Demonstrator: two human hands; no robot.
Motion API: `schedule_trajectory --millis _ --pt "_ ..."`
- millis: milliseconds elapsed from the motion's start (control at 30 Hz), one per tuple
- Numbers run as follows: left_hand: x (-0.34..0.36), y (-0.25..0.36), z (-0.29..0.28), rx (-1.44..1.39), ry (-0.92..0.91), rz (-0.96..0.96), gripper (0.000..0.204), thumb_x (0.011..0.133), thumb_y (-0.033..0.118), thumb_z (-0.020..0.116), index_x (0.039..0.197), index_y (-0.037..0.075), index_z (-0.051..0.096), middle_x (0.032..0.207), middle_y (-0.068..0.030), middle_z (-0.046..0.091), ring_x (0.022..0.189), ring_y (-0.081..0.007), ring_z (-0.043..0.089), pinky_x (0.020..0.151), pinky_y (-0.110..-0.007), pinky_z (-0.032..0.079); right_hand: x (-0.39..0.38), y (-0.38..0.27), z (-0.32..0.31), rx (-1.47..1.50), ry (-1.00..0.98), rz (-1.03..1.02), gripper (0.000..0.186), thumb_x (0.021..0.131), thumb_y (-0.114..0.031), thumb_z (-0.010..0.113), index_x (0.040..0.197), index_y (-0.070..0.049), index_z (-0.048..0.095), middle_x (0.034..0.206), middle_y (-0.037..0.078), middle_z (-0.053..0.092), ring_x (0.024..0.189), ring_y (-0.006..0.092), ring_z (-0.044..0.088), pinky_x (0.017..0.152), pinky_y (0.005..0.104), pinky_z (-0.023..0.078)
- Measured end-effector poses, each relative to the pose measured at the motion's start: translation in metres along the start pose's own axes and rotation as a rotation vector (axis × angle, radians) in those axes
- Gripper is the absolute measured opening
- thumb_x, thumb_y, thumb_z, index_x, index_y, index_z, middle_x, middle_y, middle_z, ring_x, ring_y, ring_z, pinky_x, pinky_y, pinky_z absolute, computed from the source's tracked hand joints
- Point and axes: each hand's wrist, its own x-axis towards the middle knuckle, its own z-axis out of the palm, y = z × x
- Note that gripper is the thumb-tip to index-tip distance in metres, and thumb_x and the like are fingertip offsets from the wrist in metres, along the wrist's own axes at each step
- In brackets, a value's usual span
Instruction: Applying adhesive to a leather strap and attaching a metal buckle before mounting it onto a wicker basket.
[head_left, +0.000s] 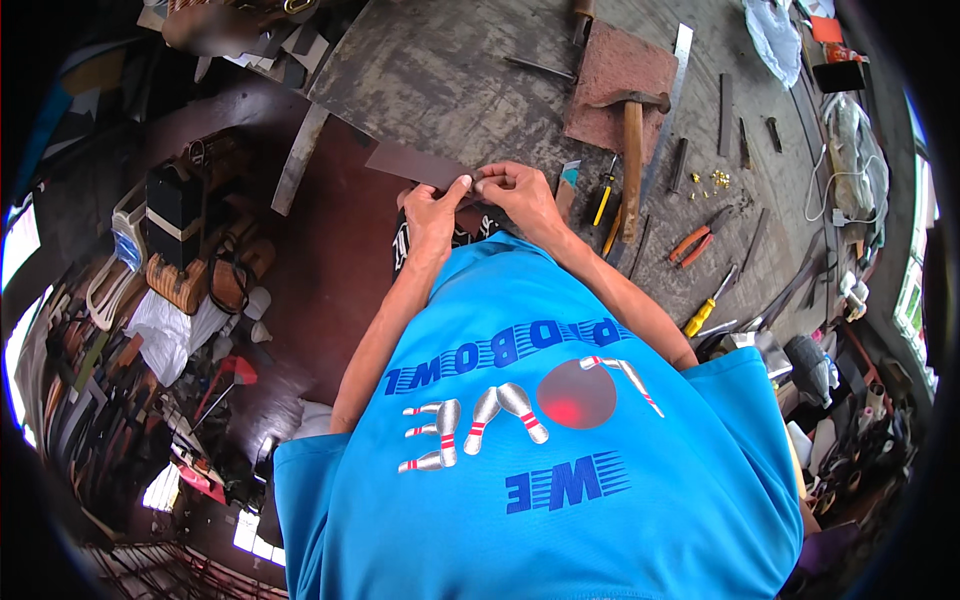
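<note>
Near the table's front edge, a flat dark brown leather piece (412, 164) sticks out to the left of my fingers. My left hand (434, 218) is closed on it, thumb raised along its near edge. Beside it, my right hand (524, 202) pinches the same piece at its right end with curled fingers. The fingertips of both hands almost meet, and what lies between them is partly hidden. Just right of my right hand lies a cutter knife (568, 186) with a teal part.
On the worn table (430, 75), a hammer (632, 165) rests over a reddish slab (610, 80). Alongside lie a metal ruler (680, 75), yellow screwdrivers (701, 316), orange-handled pliers (692, 245) and small brass-coloured pieces (720, 179). Woven bags (178, 282) stand at the left.
</note>
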Motion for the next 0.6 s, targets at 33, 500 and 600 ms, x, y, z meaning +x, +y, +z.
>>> schedule_trajectory --millis 33,500,600 --pt "-0.001 0.001 -0.002 -0.014 -0.027 0.002 0.015 0.090 0.009 0.072 0.092 -0.005 0.068 0.088 -0.0090 0.069 0.078 -0.0137 0.066 0.068 -0.027 0.055 0.000 0.001 0.001 -0.001 -0.003 -0.001 0.030 0.085 -0.013 0.071 0.107 0.008 0.067 0.087 0.010 0.071 0.077 0.0151 0.068 0.066 0.0278 0.054" --pt "-0.001 0.003 -0.017 0.085 -0.190 0.073 0.020 0.085 0.002 0.071 0.103 -0.006 0.067 0.096 -0.0075 0.071 0.085 -0.0122 0.066 0.077 -0.027 0.053 0.002 0.009 0.000 -0.063 -0.047 0.012 0.037 0.085 -0.012 0.069 0.113 0.011 0.064 0.088 0.011 0.072 0.077 0.0121 0.067 0.067 0.0274 0.055" --pt "-0.002 0.007 -0.016 0.241 -0.151 0.042 0.020 0.085 0.003 0.070 0.104 -0.006 0.066 0.097 -0.0087 0.071 0.088 -0.0125 0.066 0.078 -0.027 0.053 -0.001 0.001 0.001 -0.113 -0.085 -0.052 0.037 0.085 -0.013 0.069 0.115 0.009 0.065 0.087 0.011 0.072 0.078 0.0124 0.067 0.067 0.0283 0.055"
